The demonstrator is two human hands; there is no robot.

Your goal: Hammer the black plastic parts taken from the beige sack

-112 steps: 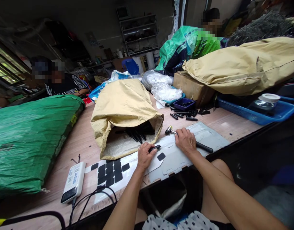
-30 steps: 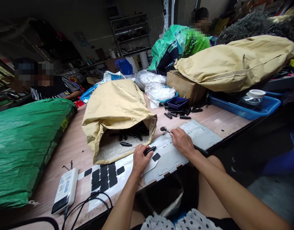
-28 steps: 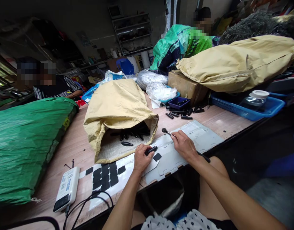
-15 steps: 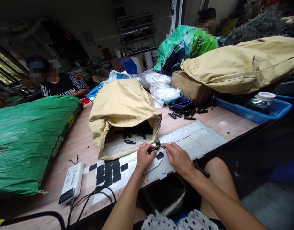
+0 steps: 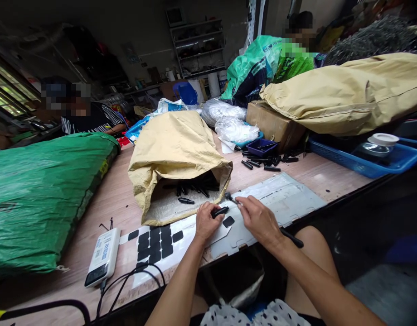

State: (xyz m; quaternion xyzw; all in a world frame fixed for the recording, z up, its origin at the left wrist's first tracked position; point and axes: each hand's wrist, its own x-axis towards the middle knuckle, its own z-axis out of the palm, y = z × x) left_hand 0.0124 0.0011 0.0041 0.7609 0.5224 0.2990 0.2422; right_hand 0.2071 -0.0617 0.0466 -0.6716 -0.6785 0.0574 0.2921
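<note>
My left hand (image 5: 207, 222) is closed around a short black tube-like piece (image 5: 220, 211), whose tapered end sticks out to the right. My right hand (image 5: 258, 219) grips a small hammer; its dark head (image 5: 228, 196) is just above and apart from the black piece, and the black grip end (image 5: 292, 237) shows behind the wrist. Both hands are over a grey board (image 5: 279, 199) at the table's front edge. A black rounded square (image 5: 228, 221) lies on white paper between them.
An open tan sack (image 5: 174, 140) with several black pieces lies ahead. Left are a green sack (image 5: 48, 199), a white power bank (image 5: 103, 258) with cables, and a sheet of black squares (image 5: 155, 244). A blue tray (image 5: 344, 156) stands right. Two people sit across the table.
The hammer head has come up off the black piece, and my right hand has shifted slightly right. My left hand still holds the piece, now more exposed. The whole view has shifted slightly.
</note>
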